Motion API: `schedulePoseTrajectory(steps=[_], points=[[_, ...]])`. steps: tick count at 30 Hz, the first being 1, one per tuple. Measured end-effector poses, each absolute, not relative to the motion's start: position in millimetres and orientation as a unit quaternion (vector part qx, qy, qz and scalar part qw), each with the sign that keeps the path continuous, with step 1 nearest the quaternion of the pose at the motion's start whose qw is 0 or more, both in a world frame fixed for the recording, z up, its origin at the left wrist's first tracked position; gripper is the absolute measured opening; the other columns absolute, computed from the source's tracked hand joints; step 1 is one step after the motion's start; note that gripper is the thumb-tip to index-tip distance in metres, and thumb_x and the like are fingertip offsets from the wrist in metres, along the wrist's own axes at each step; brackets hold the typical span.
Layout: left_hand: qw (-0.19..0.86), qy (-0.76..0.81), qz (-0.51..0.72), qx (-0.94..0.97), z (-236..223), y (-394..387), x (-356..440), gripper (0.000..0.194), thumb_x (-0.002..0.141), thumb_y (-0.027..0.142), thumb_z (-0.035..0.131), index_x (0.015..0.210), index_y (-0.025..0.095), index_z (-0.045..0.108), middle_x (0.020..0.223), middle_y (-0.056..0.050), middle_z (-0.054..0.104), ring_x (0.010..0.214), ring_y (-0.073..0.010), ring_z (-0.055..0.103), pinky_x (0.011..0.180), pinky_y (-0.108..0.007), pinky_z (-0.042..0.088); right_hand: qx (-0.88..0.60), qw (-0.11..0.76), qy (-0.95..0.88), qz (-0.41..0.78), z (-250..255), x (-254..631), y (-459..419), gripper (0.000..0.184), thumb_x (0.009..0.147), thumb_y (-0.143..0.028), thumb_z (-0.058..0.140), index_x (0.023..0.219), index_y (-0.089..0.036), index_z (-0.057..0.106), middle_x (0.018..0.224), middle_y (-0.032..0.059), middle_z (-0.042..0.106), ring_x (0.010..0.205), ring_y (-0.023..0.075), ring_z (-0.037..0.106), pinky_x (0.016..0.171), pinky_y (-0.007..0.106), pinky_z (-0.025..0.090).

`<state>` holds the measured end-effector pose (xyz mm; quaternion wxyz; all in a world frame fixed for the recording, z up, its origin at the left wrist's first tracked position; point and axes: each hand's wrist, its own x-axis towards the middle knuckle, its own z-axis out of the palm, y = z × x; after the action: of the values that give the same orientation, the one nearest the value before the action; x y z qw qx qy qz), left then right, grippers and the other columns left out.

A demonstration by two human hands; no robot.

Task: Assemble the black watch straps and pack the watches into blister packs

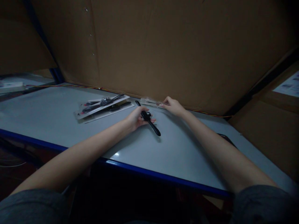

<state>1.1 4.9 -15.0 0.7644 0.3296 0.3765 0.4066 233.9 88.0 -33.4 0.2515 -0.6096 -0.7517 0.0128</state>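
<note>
My left hand (pixel 137 119) wraps around the middle of a long black plastic tool (pixel 149 122), which has a bulky clip-like part near the fingers. One end of the tool sticks out past the hand toward the back of the table. My right hand (pixel 172 106) rests its fingertips on the edge of a clear plastic blister pack (pixel 149 102), which lies flat near the back wall. To the left of both hands lie blister packs on white card (pixel 104 107), holding black tools of a similar kind.
A pale grey tabletop (pixel 53 115) with a blue front edge (pixel 149 175) spans the view. Cardboard sheets (pixel 163 46) line the back and sides, with a thin wire (pixel 210 115) along the back. A dark flat object (pixel 226 139) lies at the right.
</note>
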Motion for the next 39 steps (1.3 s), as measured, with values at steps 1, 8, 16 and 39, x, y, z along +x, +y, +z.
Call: schedulePoseTrajectory(steps=[1,8,16,39], points=[[0.763,0.378,0.41,0.326,-14.8,4.7,0.9,0.031,0.077,0.016,0.051,0.106,0.007,0.044,0.081,-0.011,0.06,0.073,-0.0229,0.066,0.072,-0.037,0.055,-0.619,0.27,-0.738,0.023,-30.3,233.3,85.9,0.029,0.078,-0.045,0.058,0.088,-0.019,0.054,0.089,0.0079,0.065,0.085,0.0222,0.059,0.076,0.035,0.041],[0.779,0.326,0.45,0.291,-11.8,2.0,-1.0,0.03,0.081,0.038,0.052,0.098,0.014,0.049,0.072,-0.006,0.059,0.071,-0.0217,0.063,0.072,-0.04,0.054,-0.602,0.428,-0.669,0.084,-2.9,203.8,37.6,0.037,0.075,-0.057,0.057,0.082,-0.02,0.054,0.079,0.0052,0.066,0.073,0.02,0.061,0.064,0.031,0.043],[0.765,0.259,0.46,0.369,-10.6,-1.1,3.1,0.005,0.079,0.009,0.056,0.082,0.01,0.06,0.074,-0.004,0.063,0.064,-0.0095,0.058,0.07,-0.023,0.048,-0.53,0.388,-0.754,0.009,-4.4,146.3,-23.9,0.031,0.076,-0.046,0.062,0.093,-0.02,0.058,0.093,0.0082,0.064,0.086,0.0227,0.059,0.075,0.037,0.044],[0.696,0.227,0.552,0.4,-9.7,3.2,-1.1,0.006,0.081,0.009,0.058,0.079,0.012,0.062,0.077,-0.002,0.066,0.07,-0.0077,0.06,0.071,-0.019,0.044,-0.418,0.353,-0.569,0.614,-5.3,160.5,-26.1,0.029,0.074,-0.037,0.067,0.097,-0.02,0.063,0.093,0.0085,0.072,0.076,0.0197,0.068,0.071,0.035,0.054]])
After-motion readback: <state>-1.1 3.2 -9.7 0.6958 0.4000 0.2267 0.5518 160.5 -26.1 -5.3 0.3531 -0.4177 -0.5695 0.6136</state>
